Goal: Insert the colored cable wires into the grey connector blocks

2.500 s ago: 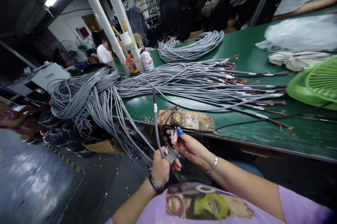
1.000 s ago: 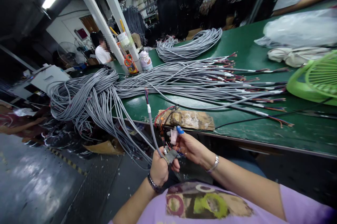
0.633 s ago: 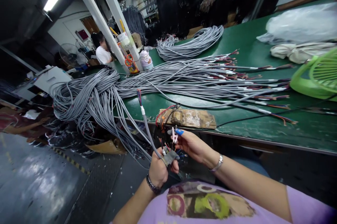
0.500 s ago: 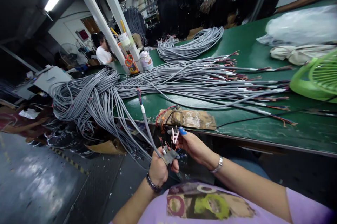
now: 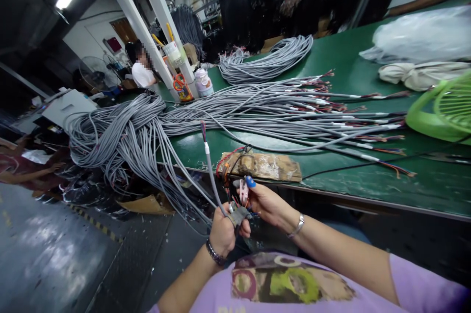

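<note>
My left hand is closed around a grey cable and a flat grey piece that looks like cloth or tape. Thin coloured wires stick out above the grey piece. The cable's upper end stands up, with a white band and bare coloured wires at its tip. In my right hand, a pale pink clothespin-like clip is pinched at the coloured wires. Blue tape covers the thumb tip. Whether the clip's jaws grip a wire is too small to tell.
Many grey cables lie across the green table, hanging off its left end. A worn wooden board with wiring sits at the front edge. At right is a green fan. A white post rises behind. Other people are nearby.
My right hand has moved slightly left and closer to my left hand, bringing the clip nearer the wires. The raised cable end has shifted a little to the right.
</note>
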Available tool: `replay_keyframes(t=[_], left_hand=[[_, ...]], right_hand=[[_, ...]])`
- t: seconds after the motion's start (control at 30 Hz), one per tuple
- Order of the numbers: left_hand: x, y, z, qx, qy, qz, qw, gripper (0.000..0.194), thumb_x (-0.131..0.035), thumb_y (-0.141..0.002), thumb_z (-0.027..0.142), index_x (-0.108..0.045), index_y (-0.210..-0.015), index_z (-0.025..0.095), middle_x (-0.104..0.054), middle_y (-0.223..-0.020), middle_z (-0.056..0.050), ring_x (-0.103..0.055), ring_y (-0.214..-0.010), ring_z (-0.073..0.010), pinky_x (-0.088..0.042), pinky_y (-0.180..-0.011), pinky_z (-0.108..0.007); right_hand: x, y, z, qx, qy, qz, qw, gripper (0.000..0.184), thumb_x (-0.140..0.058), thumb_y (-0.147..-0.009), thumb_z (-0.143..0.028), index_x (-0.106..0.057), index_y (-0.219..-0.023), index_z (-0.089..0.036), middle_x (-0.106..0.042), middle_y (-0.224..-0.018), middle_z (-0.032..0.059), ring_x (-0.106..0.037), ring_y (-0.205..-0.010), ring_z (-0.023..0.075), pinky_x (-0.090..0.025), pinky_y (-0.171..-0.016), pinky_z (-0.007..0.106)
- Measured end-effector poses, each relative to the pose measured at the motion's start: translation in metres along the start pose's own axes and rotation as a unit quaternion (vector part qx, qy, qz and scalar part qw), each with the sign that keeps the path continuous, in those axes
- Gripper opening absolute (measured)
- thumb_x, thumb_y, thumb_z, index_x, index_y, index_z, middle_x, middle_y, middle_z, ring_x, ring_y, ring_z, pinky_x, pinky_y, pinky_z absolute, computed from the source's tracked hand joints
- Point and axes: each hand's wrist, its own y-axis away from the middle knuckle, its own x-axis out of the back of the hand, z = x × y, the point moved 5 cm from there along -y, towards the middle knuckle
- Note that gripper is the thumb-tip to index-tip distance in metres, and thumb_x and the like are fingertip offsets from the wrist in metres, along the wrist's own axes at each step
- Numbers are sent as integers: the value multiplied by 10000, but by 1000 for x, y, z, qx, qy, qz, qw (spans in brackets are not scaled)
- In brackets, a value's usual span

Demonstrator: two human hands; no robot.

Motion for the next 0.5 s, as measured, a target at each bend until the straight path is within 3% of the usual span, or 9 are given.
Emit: replay_keyframes(t=[0.3,0.5], left_hand=[[2,11,4,-29,16,33,999,404,-743,-598,511,-574,-651,147,-565,-390,13,-446,-295,-80,-353,-326,-177],[6,19,-1,-67,-7,59,996,375,-719,-661,495,-589,-693,144,-588,-432,15,-475,-327,-81,-381,-351,-175]], right_hand=[[2,8,3,-70,-23,-44,996,405,-574,-801,-553,-669,-811,-159,-640,-691,34,-570,-598,114,-461,-533,206],[0,13,-4,-7,35,-36,999,222,-699,-756,-377,-667,-780,-158,-611,-684,7,-526,-583,91,-456,-526,192]])
